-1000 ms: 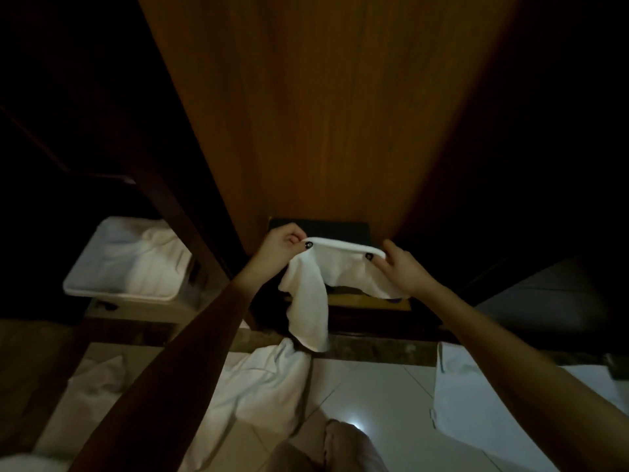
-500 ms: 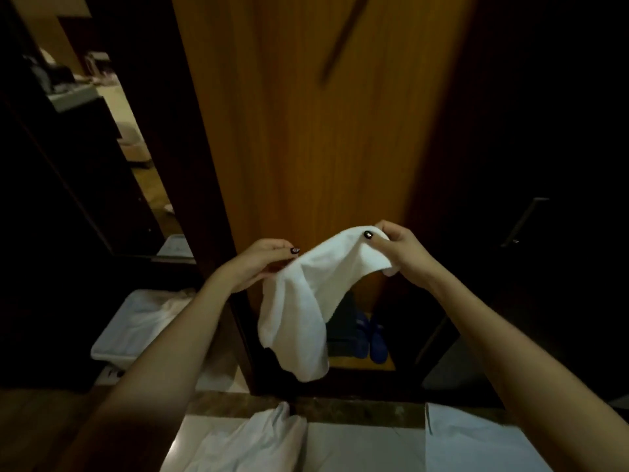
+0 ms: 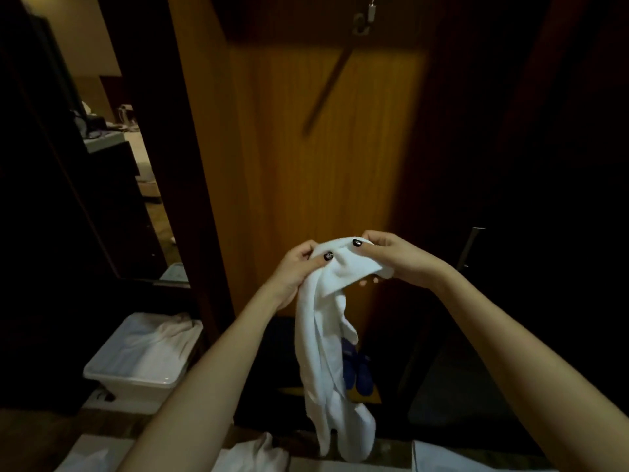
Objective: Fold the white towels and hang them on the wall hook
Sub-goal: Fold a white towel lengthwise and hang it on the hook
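A white towel hangs in a long bunched fold in front of a wooden panel. My left hand grips its top edge on the left, thumb over the cloth. My right hand pinches the same top edge on the right, close beside the left. A metal wall hook is fixed high on the panel, well above both hands. More white towels lie at the bottom: one in the middle and one at the right.
A white plastic bin with white cloth in it stands at the lower left. Blue slippers sit on a low shelf behind the towel. A dark door with a metal handle is at the right. An open doorway at the left shows another room.
My hands have drawn together along the towel's top edge and risen, so the towel now hangs narrower and longer. My view has tilted up, and the hook has come into sight.
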`<state>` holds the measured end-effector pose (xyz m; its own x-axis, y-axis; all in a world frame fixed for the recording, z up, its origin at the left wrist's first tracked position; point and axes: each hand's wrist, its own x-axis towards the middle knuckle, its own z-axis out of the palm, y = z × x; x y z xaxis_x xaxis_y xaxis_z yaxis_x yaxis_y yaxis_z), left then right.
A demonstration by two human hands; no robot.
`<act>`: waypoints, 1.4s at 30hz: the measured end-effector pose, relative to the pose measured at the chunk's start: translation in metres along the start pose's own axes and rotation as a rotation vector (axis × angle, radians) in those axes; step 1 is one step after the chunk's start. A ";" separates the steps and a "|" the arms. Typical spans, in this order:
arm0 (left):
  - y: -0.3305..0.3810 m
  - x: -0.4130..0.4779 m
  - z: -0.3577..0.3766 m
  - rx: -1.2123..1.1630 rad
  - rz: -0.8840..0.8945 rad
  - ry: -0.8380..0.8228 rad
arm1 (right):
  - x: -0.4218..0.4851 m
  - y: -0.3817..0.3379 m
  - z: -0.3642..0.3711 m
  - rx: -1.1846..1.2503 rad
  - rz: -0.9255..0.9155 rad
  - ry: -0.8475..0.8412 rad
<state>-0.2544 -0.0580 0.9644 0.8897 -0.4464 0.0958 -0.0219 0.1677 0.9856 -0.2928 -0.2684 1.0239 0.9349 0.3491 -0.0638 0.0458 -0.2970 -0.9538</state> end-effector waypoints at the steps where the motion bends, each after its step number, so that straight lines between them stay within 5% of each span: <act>1: 0.000 -0.002 0.008 0.017 0.033 0.034 | -0.009 0.004 -0.004 0.052 0.056 -0.023; 5: 0.004 -0.011 0.038 0.229 0.204 0.126 | -0.034 0.019 -0.018 0.244 0.260 -0.011; 9: 0.007 -0.017 0.062 0.404 0.317 0.124 | -0.045 0.019 -0.032 0.276 0.157 0.197; 14: 0.006 -0.016 0.066 0.429 0.158 -0.021 | -0.051 0.006 -0.041 0.328 -0.011 0.330; 29: 0.017 0.022 0.060 0.081 -0.084 -0.320 | -0.037 -0.009 -0.042 0.316 -0.096 -0.002; 42: -0.023 0.020 0.010 0.608 -0.291 -0.304 | -0.041 0.017 -0.083 -0.007 -0.031 0.651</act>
<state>-0.2408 -0.0795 0.9450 0.7345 -0.6369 -0.2342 -0.1311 -0.4719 0.8718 -0.3015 -0.3613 1.0344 0.9550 -0.2517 0.1572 0.0767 -0.3023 -0.9501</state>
